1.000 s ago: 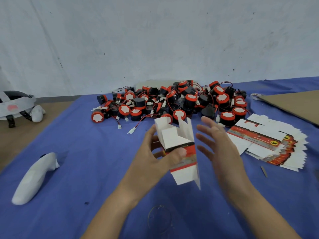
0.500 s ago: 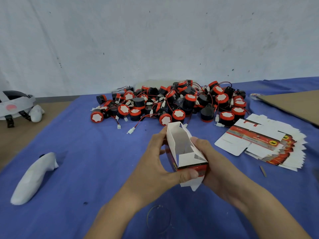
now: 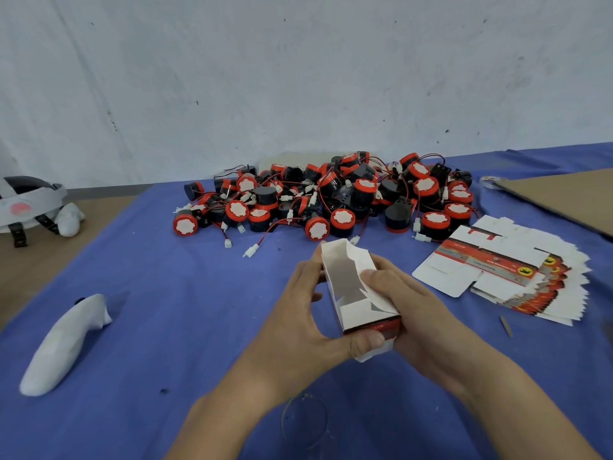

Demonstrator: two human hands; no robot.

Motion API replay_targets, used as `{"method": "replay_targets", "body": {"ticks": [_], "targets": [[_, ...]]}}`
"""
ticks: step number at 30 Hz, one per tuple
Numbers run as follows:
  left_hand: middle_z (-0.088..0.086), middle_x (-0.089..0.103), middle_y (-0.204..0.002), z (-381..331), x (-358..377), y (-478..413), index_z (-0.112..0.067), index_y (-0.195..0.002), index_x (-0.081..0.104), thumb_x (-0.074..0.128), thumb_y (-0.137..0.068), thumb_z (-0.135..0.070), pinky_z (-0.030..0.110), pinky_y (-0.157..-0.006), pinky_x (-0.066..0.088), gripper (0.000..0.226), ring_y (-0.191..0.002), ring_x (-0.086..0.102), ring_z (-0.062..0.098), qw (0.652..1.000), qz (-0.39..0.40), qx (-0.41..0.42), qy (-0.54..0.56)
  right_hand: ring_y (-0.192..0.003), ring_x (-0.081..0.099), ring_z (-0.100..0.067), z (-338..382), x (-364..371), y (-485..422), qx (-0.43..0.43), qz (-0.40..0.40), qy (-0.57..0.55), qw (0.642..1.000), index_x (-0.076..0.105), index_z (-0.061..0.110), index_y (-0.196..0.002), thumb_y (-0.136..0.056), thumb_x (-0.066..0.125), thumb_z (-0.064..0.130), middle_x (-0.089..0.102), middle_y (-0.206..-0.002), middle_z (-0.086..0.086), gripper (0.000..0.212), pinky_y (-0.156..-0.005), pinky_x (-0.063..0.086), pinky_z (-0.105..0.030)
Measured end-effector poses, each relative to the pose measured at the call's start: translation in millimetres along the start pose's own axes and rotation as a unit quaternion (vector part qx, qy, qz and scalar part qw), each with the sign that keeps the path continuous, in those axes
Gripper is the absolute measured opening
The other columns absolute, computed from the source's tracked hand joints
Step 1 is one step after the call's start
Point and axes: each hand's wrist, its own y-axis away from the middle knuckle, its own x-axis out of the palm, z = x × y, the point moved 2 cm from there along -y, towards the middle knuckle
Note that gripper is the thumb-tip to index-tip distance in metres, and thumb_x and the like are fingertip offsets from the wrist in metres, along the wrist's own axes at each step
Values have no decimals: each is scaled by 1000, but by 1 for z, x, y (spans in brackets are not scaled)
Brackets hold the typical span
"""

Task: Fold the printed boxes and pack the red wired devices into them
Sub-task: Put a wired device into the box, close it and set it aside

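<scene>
Fingers [image 3: 366, 342] of my left hand [image 3: 298, 322] and newly arrived right hand [image 3: 419, 315] are gripping the printed box [image 3: 348, 285]; I am squaring it open for the red wired devices [image 3: 341, 220].

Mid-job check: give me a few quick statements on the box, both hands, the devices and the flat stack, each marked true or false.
1. The left hand and the right hand both grip the box. True.
2. A device lies inside the box. False: the box looks empty; the devices lie in a pile beyond it.
3. The flat boxes lie to the right of the hands. True.
4. The white controller rests on the flat boxes. False: it lies on the cloth, far to the left.
5. The box's far end is open. True.
</scene>
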Motion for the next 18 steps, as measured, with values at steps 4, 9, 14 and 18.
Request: {"method": "replay_targets", "body": {"ticks": [4, 9, 14, 18], "targets": [[-32, 48, -130, -4, 0, 1, -65, -127, 35, 79, -64, -60, 20, -96, 42, 77, -122, 48, -10, 1000, 1, 14, -16, -108, 66, -33, -3, -2, 0, 11, -8, -11, 1000, 67, 44, -121, -86, 57, 33, 67, -124, -8, 37, -80, 59, -47], [-38, 44, -136, -8, 0, 1, -77, -129, 22, 79, -65, -61, 19, -96, 40, 88, -127, 44, -12, 1000, 4, 20, -6, -97, 68, -24, -1, -3, 1, 9, -12, -7, 1000, 67, 44, -120, -85, 57, 34, 68, -121, -7, 37, -78, 60, -44], [-32, 46, -142, -9, 1, 1, -58, -144, 25, 74, -75, -59, 34, -108, 41, 85, -134, 45, -1, 999, 10, 34, 26, -90, 67, -12, 1, -4, 5, -7, -18, 16, 1000, 68, 42, -118, -86, 56, 36, 71, -115, 2, 35, -78, 59, -33], [-22, 55, -136, -11, -1, 2, -47, -138, 39, 72, -79, -50, 36, -105, 47, 67, -129, 53, 7, 998, 1, 29, 55, -96, 69, -9, 4, 1, 6, -38, -35, 66, 996, 67, 47, -114, -88, 53, 41, 72, -115, 8, 29, -79, 55, -25]]}}
